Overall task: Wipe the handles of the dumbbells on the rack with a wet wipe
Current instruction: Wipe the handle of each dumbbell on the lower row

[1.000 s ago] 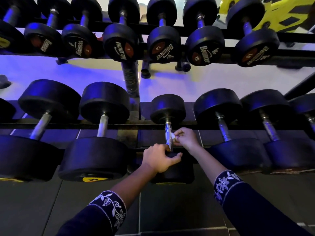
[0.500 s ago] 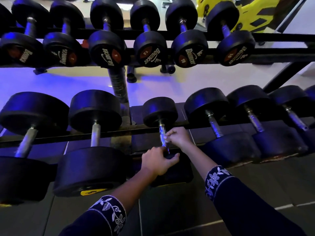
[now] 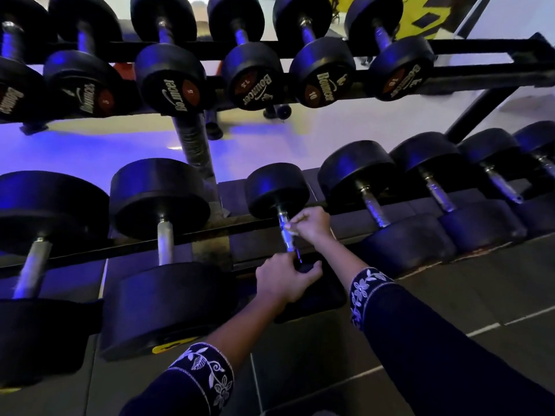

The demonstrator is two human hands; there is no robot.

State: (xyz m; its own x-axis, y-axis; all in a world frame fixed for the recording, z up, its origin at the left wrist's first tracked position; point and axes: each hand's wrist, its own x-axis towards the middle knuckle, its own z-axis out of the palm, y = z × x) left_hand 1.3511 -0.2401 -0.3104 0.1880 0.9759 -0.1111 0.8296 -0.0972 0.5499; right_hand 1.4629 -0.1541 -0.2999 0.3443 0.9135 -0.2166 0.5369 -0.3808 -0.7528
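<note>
Handle (image 3: 289, 244) of the small dumbbell (image 3: 276, 190) lay just right of frame centre, on the lower tier of the 2-tier rack (image 3: 135, 244), with its far head up-frame and its near head toward the person.

The right grip (image 3: 312, 225) was curled at the upper part of the handle and pinched a wipe (image 3: 292, 232) against the metal. Only a pale sliver of the wipe showed beside the fingers. The left grip (image 3: 282, 280) was wrapped round the near end of the dumbbell, where handle met head, with the thumb lying across the top of the near head.

The step looked to be mid-wipe on this 1 handle. To do it well, the wipe probably needed to wrap as far round the shaft as the fingers allowed, then run the whole length from far head to near head. A twist of the wrist would let the underside get cleaned too. The left grip's job seemed to be stopping the dumbbell from rolling on the rails, so it should stay firm. It also covered the last stretch of handle, though, so it would have to shift onto the head for the wipe to reach there.

Larger dumbbells sat on the same tier at lower left and at right. Whether their handles were clean could not be told.
</note>
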